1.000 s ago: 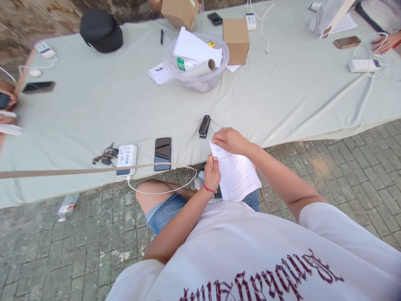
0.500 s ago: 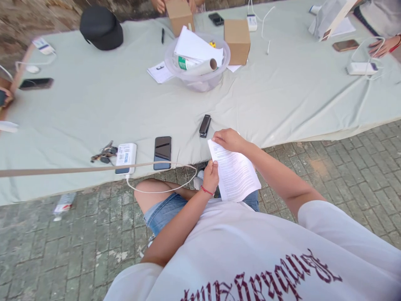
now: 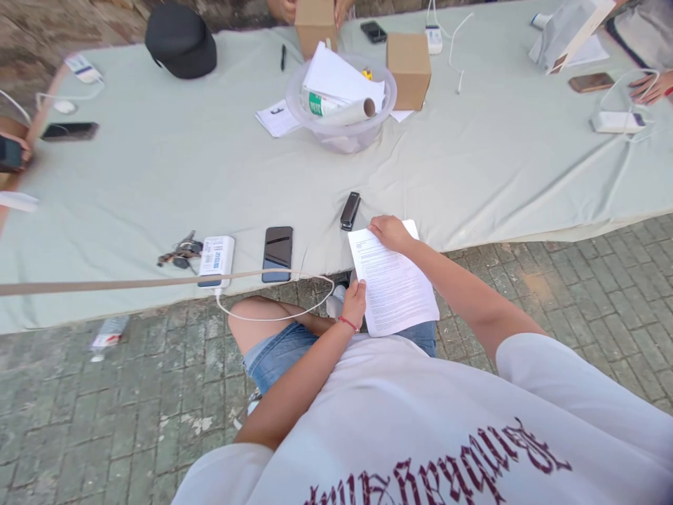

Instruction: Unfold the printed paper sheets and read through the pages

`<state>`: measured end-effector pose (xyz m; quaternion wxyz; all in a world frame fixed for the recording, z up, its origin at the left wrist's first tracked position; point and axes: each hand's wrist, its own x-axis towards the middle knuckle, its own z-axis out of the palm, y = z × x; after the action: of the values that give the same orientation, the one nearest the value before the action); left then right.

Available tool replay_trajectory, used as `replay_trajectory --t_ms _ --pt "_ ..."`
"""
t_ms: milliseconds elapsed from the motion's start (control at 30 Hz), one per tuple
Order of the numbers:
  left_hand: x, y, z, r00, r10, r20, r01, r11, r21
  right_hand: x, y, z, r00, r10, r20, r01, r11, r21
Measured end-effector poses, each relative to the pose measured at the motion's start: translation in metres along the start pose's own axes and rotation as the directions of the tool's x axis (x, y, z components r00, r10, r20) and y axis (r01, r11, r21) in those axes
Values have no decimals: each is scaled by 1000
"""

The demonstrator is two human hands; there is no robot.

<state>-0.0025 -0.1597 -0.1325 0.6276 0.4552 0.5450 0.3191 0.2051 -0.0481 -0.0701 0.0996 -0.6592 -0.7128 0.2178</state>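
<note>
The left hand pinches the printed sheet at its left edge — the right hand grips its top, beside a small black device on the cloth-covered table.

Printed sheet: white paper covered in fine text, flat and slightly tilted, top corner over the table edge, lower part above the lap, held at two edges.

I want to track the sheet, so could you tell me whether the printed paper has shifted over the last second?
Yes. The printed paper now shows more of its top edge beside the right hand, reaching closer to the black device on the tablecloth.
</note>
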Motion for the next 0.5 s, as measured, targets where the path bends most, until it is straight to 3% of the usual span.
replay_trajectory --t_ms 100,267,400,500 --pt "3 -2 -4 999 -38 -5 38 999 -34 6 1 4 1000 -6 -7 6 1000 -23" --pt "7 0 -8 994 -67 -84 72 996 59 14 -2 13 998 20 -57 -24 997 -68" --pt "9 0 -11 993 -35 -112 61 970 236 15 -9 22 990 38 -133 -48 996 -72" --pt "10 0 -14 990 0 -141 60 903 425 9 -15 19 981 -15 -194 3 998 -60"
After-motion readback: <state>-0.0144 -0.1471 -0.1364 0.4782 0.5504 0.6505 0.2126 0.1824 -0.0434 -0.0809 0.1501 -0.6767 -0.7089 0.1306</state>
